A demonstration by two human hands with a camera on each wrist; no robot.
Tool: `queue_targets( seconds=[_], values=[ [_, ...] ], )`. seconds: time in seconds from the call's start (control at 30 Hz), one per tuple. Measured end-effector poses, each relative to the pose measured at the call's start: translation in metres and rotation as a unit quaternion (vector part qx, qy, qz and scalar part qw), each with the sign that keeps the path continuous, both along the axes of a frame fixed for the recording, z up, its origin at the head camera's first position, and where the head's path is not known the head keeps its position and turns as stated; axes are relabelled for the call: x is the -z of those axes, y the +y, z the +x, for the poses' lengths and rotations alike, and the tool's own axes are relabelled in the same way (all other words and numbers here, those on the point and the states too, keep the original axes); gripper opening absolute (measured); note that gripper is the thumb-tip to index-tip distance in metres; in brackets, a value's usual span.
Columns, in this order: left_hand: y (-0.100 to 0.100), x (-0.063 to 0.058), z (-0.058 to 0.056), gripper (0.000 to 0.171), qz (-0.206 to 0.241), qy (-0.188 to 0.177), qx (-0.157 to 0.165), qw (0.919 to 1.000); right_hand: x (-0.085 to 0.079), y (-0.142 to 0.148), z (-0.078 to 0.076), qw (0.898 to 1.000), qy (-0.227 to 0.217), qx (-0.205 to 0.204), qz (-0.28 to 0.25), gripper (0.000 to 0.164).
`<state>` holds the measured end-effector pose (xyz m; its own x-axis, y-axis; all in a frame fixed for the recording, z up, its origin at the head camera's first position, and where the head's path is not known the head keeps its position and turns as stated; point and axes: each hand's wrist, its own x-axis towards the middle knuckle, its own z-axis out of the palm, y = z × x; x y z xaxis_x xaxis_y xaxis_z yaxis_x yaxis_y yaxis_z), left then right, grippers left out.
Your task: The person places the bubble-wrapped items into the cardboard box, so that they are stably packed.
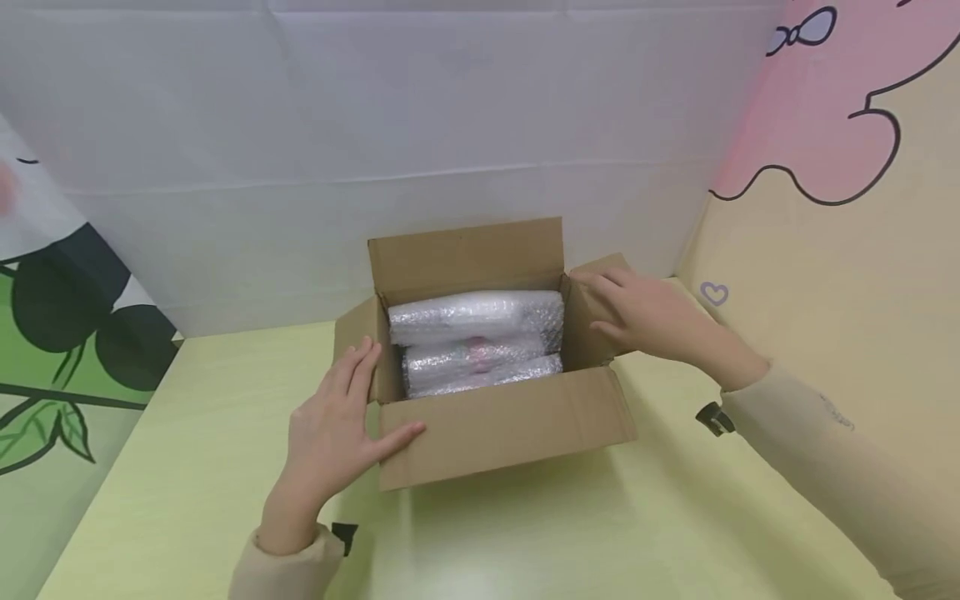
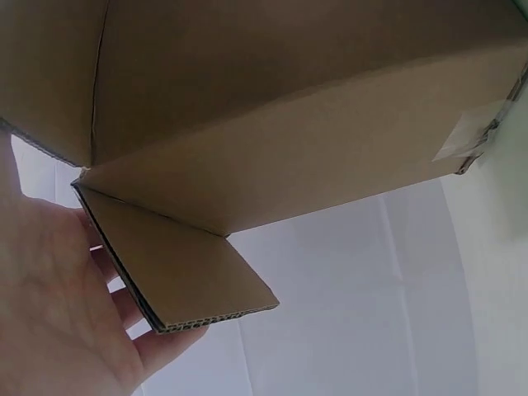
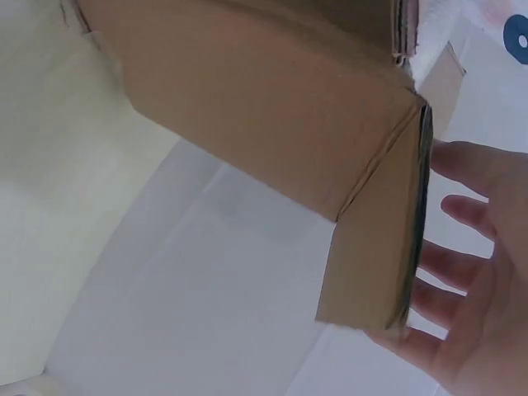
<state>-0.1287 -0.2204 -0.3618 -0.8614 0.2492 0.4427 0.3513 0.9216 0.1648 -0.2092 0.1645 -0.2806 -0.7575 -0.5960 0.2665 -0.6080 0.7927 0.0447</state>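
An open-topped cardboard box [image 1: 510, 429] stands on the table with its flaps spread. Inside lie several bubble-wrapped bundles [image 1: 476, 315]; a pinkish patch shows through the middle one. On the left side flap [image 1: 348, 329] rest the fingers of my left hand [image 1: 330, 433], its thumb stretched over the front flap. The left wrist view has that hand [image 2: 49, 289] behind the small flap [image 2: 181, 256]. My right hand [image 1: 660, 312] touches the right side flap [image 1: 600, 264] with extended fingers. In the right wrist view, its fingertips meet that flap's edge [image 3: 371, 239].
The pale yellow-green table [image 1: 217, 442] extends around the box. Behind it hangs a white sheet [image 1: 420, 100]. A cartoon-printed wall [image 1: 832, 258] rises on the right, and another printed panel [image 1: 67, 300] stands at left. Clear tape [image 2: 470, 132] marks the box's lower edge.
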Motion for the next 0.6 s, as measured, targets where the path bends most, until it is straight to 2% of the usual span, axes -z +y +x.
queue_targets(
  seconds=[0.13,0.27,0.47,0.6],
  values=[
    [-0.002,-0.004,-0.004,0.105,-0.02,0.005,0.004,0.9998,0.002,0.015,0.007,0.999,-0.014,0.024,-0.032,0.058],
    [-0.004,-0.011,-0.006,0.104,-0.034,-0.006,0.003,0.9994,0.005,0.026,0.013,0.997,-0.024,0.039,-0.065,0.06],
    [-0.007,-0.018,-0.006,0.097,-0.015,-0.029,0.011,0.9994,0.012,0.041,0.02,0.989,-0.052,0.087,-0.105,0.06],
    [-0.011,-0.018,-0.008,0.092,0.001,-0.017,0.019,0.9997,0.016,0.052,0.023,0.982,-0.065,0.118,-0.13,0.059]
  ],
)
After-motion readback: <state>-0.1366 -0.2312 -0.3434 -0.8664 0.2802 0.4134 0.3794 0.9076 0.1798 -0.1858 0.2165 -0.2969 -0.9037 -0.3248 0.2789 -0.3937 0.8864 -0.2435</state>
